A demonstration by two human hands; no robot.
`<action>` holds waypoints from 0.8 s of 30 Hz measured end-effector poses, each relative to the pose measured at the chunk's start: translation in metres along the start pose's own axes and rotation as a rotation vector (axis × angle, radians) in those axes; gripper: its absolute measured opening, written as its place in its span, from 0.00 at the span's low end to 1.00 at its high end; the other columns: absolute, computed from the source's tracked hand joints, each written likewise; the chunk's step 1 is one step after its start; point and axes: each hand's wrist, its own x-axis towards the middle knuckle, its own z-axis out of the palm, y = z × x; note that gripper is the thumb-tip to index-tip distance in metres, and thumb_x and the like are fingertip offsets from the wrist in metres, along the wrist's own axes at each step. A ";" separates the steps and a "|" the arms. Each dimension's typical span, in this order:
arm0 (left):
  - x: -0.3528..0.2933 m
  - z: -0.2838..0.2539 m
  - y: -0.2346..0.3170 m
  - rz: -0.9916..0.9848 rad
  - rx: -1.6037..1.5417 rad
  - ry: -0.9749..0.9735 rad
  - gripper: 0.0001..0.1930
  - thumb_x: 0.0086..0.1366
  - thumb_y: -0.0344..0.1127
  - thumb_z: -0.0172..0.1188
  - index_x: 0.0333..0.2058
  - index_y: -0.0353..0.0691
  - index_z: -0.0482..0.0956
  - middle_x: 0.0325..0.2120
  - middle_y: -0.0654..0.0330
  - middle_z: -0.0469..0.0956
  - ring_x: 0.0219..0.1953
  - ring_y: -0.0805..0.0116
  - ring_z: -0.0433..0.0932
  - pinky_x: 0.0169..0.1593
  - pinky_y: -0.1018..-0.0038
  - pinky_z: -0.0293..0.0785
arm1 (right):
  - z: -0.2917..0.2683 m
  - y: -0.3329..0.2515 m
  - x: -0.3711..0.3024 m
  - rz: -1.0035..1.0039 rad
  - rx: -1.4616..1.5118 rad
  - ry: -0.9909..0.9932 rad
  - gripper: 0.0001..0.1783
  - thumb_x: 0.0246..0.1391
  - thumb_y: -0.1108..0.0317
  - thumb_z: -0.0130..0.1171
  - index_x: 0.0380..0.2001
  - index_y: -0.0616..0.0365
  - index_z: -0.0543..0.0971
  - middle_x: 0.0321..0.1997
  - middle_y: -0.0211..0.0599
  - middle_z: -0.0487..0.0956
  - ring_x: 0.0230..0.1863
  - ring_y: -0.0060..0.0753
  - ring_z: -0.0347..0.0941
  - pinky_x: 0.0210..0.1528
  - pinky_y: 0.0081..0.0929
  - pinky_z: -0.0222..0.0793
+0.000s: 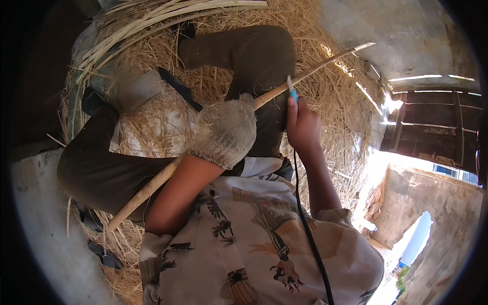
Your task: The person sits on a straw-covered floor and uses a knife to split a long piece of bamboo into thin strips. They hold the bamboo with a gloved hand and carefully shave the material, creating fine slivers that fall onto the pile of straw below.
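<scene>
A person is sitting on a thick bed of dry yellow straw [335, 96] that is covering the floor between rough grey concrete walls [406, 46], with a dark wooden slatted gate [432, 122] standing at the right and bright daylight coming in beside it. A bundle of pale split cane strips [168, 15] is curving along the upper edge of the straw, too many to count. One long, pale tan bamboo stick [315, 68] is lying slantwise across the person's lap, running from the lower left, past the dark trouser legs [254, 56], up to a thin, split-looking tip at the upper right; it is thicker and rounder toward the lower end. Two hands are working on it. The left hand [226, 131], wearing a single coarse whitish knitted glove, is closing fully around the middle of the stick. The bare right hand [303, 124] is curling tight around one small tool with a light blue handle [293, 93], whose tip is meeting the stick just above the glove. One thin black cord [305, 223] is hanging down from the right hand over a cream printed shirt [254, 244]. A flat black strip [180, 89] is lying on the straw near the left knee.
</scene>
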 end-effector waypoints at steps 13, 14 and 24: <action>0.001 0.002 0.004 0.052 -0.005 0.002 0.08 0.65 0.37 0.57 0.35 0.38 0.74 0.20 0.57 0.79 0.23 0.60 0.83 0.25 0.67 0.78 | -0.030 0.011 0.018 0.042 -0.143 -0.091 0.24 0.71 0.47 0.41 0.36 0.58 0.72 0.19 0.50 0.77 0.24 0.59 0.78 0.26 0.52 0.71; 0.003 0.006 0.004 0.068 -0.038 0.025 0.08 0.65 0.37 0.57 0.34 0.38 0.74 0.20 0.57 0.79 0.23 0.60 0.83 0.25 0.66 0.78 | -0.029 0.003 0.008 0.003 -0.125 -0.125 0.25 0.72 0.46 0.40 0.36 0.58 0.72 0.19 0.51 0.77 0.25 0.60 0.79 0.26 0.53 0.71; 0.006 0.000 0.009 0.001 -0.045 -0.070 0.09 0.68 0.39 0.57 0.36 0.39 0.74 0.20 0.51 0.78 0.24 0.53 0.82 0.27 0.59 0.78 | -0.027 0.063 0.035 0.198 0.020 0.023 0.25 0.73 0.48 0.36 0.36 0.59 0.72 0.17 0.51 0.75 0.23 0.59 0.76 0.25 0.54 0.67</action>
